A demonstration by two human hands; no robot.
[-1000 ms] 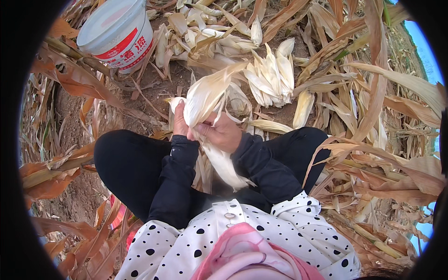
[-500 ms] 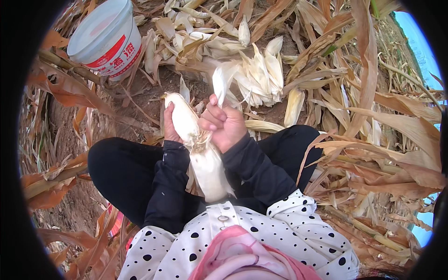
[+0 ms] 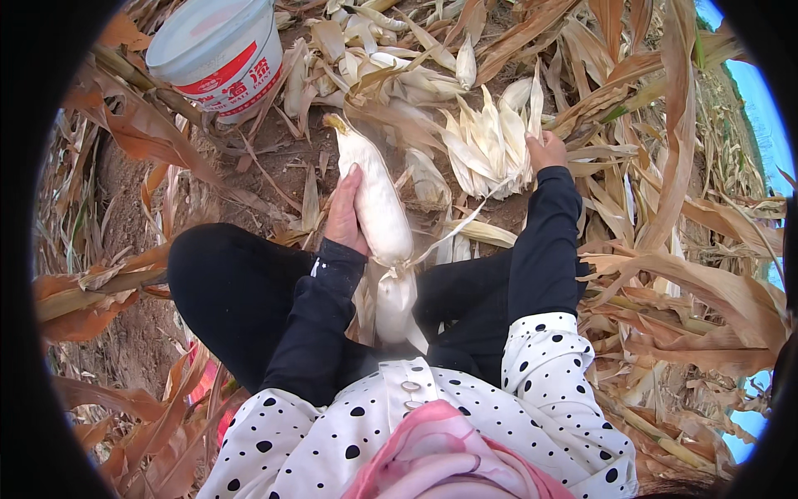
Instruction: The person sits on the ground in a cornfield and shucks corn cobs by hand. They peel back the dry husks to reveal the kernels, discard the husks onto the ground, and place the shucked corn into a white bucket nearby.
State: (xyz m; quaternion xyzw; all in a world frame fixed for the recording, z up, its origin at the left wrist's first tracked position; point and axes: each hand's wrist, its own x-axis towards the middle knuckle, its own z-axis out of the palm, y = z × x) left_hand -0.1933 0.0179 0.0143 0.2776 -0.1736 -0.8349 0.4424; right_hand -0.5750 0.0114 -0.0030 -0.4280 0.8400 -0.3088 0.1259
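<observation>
Big dry brown leaves (image 3: pixel 158 137) lie on bare soil (image 3: pixel 133 200) at the left of the frame. At the upper left of the frame is 1 white bucket (image 3: pixel 270 46) with red marks on its side. Lower down, left of the middle, is 1 bent knee (image 3: pixel 216 274) in black cloth.

Next comes the left hand (image 3: pixel 347 214), near the middle of the frame. It is curled around the left side of 1 corn ear (image 3: pixel 382 204). The ear is in the middle of the frame and leans a little, with its yellow-brown tip up and to the left. Its outside looks smooth and pale. Below its fat end hangs a pale peeled husk (image 3: pixel 394 308), down toward the spotted shirt (image 3: pixel 332 428). A thin pale strip (image 3: pixel 461 226) runs from that end up to the right, as far as a heap of pale husks (image 3: pixel 482 154).

The right hand (image 3: pixel 545 150) is right of the middle, higher in the frame, at the heap's right edge. Its fingers are pinched on 1 pointed husk leaf (image 3: pixel 536 98) that sticks up. At the far right are more long dry stalks and leaves (image 3: pixel 715 308).
</observation>
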